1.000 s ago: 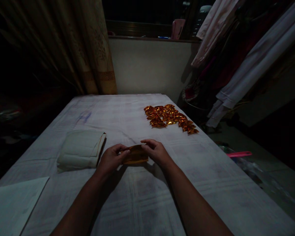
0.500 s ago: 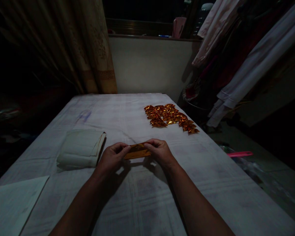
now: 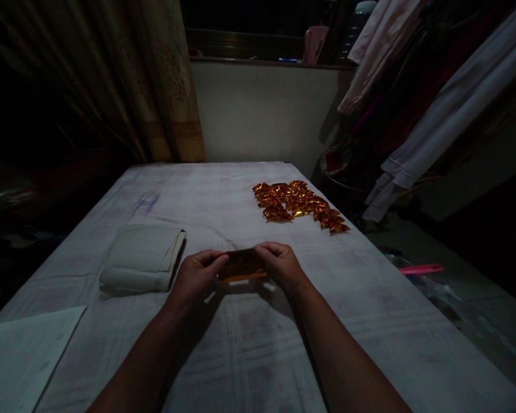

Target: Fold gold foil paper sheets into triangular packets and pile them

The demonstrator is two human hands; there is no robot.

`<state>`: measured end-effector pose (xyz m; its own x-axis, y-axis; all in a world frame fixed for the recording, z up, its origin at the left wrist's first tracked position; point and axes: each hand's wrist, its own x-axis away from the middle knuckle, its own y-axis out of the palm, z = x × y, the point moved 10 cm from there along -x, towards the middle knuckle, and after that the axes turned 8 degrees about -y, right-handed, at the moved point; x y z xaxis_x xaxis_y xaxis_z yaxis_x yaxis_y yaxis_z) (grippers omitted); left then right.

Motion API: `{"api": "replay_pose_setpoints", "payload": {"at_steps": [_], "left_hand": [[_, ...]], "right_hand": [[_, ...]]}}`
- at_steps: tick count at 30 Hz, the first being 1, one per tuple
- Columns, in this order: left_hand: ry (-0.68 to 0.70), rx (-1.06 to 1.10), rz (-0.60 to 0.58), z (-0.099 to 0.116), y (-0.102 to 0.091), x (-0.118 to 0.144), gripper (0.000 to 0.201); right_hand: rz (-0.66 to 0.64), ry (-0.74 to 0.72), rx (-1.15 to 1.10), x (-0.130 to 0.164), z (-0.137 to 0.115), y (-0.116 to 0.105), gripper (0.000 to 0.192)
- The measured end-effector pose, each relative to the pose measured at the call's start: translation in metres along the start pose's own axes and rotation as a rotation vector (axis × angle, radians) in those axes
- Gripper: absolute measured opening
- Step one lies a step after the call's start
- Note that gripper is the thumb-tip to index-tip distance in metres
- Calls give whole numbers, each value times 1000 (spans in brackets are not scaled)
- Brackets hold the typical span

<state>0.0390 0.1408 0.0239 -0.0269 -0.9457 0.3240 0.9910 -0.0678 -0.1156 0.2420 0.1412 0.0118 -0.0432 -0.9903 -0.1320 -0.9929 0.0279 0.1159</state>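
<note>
My left hand (image 3: pixel 196 277) and my right hand (image 3: pixel 281 265) both pinch a small sheet of gold-orange foil paper (image 3: pixel 241 265), one hand at each end, just above the white cloth-covered table (image 3: pixel 258 350). The sheet is held flat and tilted toward me. A pile of several folded gold-orange foil pieces (image 3: pixel 298 205) lies at the table's far right, well beyond my right hand.
A stack of pale paper sheets (image 3: pixel 141 258) lies left of my left hand. A white sheet (image 3: pixel 23 358) sits at the near left corner. Curtain (image 3: pixel 155 86) at back left, hanging clothes (image 3: pixel 417 103) at right, pink object (image 3: pixel 419 268) on the floor.
The foil sheet has been lifted and turned between my fingers; its face now tilts toward me and looks darker. Both hands stayed at nearly the same spot.
</note>
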Motion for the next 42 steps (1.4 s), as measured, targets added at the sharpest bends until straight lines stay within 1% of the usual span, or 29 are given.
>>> {"api": "replay_pose_setpoints", "payload": {"at_steps": [5,11,19,24,29,32,34,36,39,42], "left_hand": [[-18,-4,-4,-4,0,1,38],[-7,-1,-23,-4,4,1,43],[-16,3,-10,-8,3,-1,39],[-16,8,-16,-8,2,-3,39],[-33,2,-5,-11,-2,-3,31],[-39,17,-1,-12,-2,-3,26],[-31,28,-23,-11,1,-4,24],[-19,36,-64,-8,5,-2,28],[-20,24,-123,-5,13,1,40],[-20,1,-123,-3,14,4,46]], "right_hand": [[-47,-8,-25,0,0,4,45],[28,2,-3,0,3,-2,41],[117,10,0,-2,6,-5,47],[47,37,-24,1,4,-1,44],[-32,24,-66,2,0,5,43],[-19,15,-69,0,1,4,42],[4,5,-58,0,0,3,41],[10,4,-52,0,0,2,42],[18,21,-50,1,0,2,43],[35,22,-10,1,0,-1,40]]}}
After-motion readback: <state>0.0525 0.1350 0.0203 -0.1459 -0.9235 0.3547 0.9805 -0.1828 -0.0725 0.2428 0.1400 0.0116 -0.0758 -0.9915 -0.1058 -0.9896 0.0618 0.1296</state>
